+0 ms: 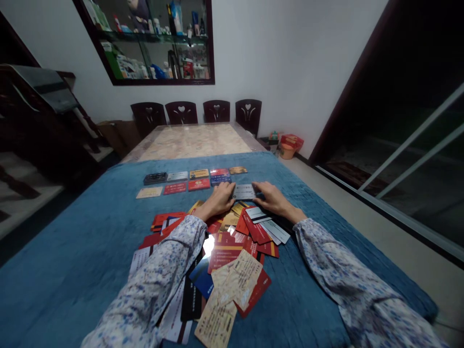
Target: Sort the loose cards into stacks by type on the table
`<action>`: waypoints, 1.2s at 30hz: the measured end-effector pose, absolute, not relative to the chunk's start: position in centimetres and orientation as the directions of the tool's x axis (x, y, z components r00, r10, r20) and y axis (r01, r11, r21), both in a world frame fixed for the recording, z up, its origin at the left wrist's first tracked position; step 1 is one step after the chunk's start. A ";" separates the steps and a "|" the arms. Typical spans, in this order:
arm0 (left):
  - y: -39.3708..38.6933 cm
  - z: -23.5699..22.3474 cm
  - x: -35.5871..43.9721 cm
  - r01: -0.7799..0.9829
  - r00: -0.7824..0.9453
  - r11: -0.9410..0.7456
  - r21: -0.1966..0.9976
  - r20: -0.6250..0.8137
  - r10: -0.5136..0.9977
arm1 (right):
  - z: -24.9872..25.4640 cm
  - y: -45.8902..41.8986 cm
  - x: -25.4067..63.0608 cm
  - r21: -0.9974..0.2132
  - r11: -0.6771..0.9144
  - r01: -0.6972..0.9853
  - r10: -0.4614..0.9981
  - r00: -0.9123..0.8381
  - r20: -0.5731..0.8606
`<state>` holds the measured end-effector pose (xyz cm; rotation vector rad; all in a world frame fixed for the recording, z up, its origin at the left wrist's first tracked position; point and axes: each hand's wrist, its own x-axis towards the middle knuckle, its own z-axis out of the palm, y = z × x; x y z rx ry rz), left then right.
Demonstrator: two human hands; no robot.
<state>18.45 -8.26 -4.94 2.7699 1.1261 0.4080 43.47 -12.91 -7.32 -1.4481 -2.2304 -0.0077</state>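
Observation:
My left hand and my right hand both rest on the blue cloth, fingers pinched on the two ends of a grey card lying flat between them. Beyond the hands, two neat rows of cards lie side by side. A loose heap of red, white, tan and blue cards is spread under and between my forearms.
The cloth covers the near part of a long marble-topped table. Several dark chairs stand at its far end. A glass cabinet hangs on the wall. A red basket sits on the floor at the right.

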 end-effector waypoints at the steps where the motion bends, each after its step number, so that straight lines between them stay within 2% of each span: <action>1: -8.2 -5.0 18.4 0.664 0.686 -0.714 0.220 0.201 0.700 | -7.4 -12.9 43.5 -0.259 0.447 0.856 0.858 -0.328 0.395; 11: -7.4 -5.4 17.5 0.592 0.706 -0.733 0.334 0.222 0.672 | -6.9 -12.8 43.6 -0.362 0.470 0.805 0.867 -0.343 0.362; 16: -7.2 -5.3 16.9 0.552 0.708 -0.739 0.386 0.251 0.660 | -5.9 -12.8 43.2 -0.346 0.466 0.814 0.875 -0.366 0.318; 28: -7.1 -4.1 13.7 0.571 0.683 -0.716 0.401 0.252 0.686 | -3.6 -11.4 40.2 -0.217 0.496 0.841 0.862 -0.446 0.240; 36: -7.2 -3.6 10.8 0.616 0.633 -0.665 0.422 0.236 0.737 | -2.5 -10.0 37.1 -0.229 0.514 0.827 0.856 -0.480 0.191</action>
